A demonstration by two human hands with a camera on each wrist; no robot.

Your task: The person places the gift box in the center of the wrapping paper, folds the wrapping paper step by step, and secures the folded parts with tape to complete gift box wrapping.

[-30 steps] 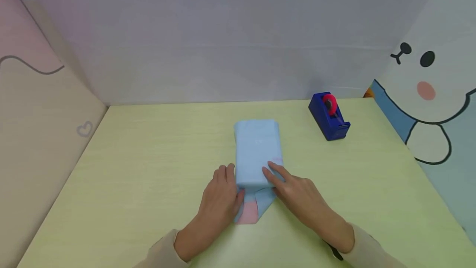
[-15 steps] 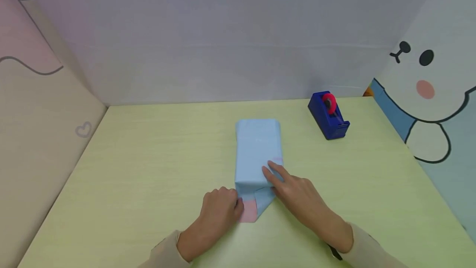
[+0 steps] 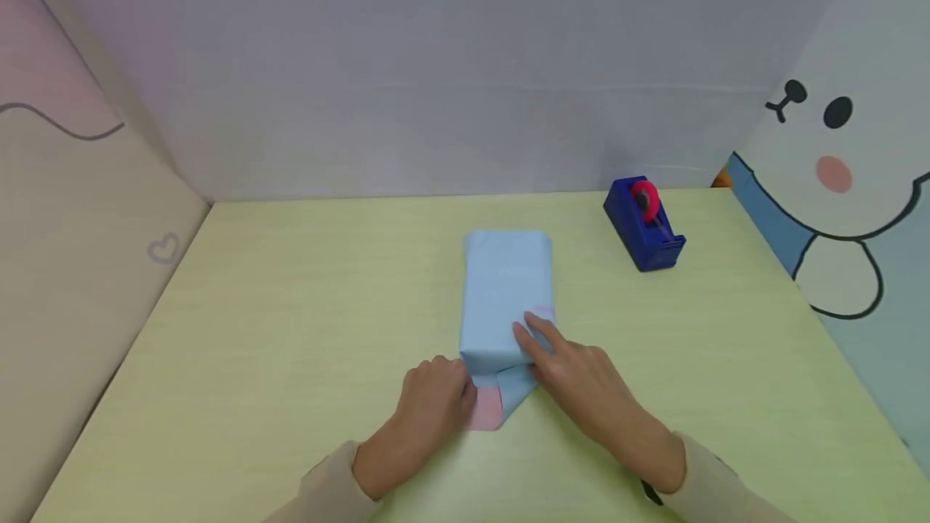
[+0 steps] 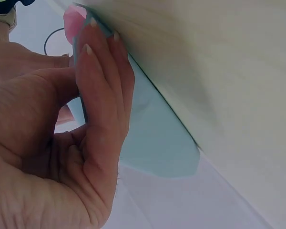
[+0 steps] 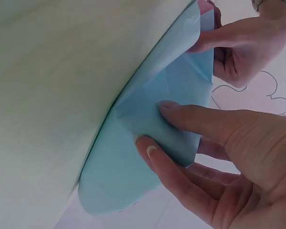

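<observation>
I'm looking at a small walled-in nook for craft or desk work; whether it belongs to a home, an office or a studio I can't tell. A pale yellow-green surface (image 3: pixel 327 289) fills it, with a plain greyish backdrop (image 3: pixel 465 87) along its far edge. Cartoon prints flank it: a heart (image 3: pixel 163 248) beside the left edge, an animal face (image 3: pixel 835 168) past the far right corner. A blue tape dispenser (image 3: pixel 639 232) near that corner and folded light blue paper (image 3: pixel 508 289) mid-surface suggest handiwork.

A blue tape dispenser (image 3: pixel 643 226) sits on the table (image 3: pixel 327 289); one panel (image 3: pixel 908 370) shows a cartoon animal (image 3: pixel 875 184).
</observation>
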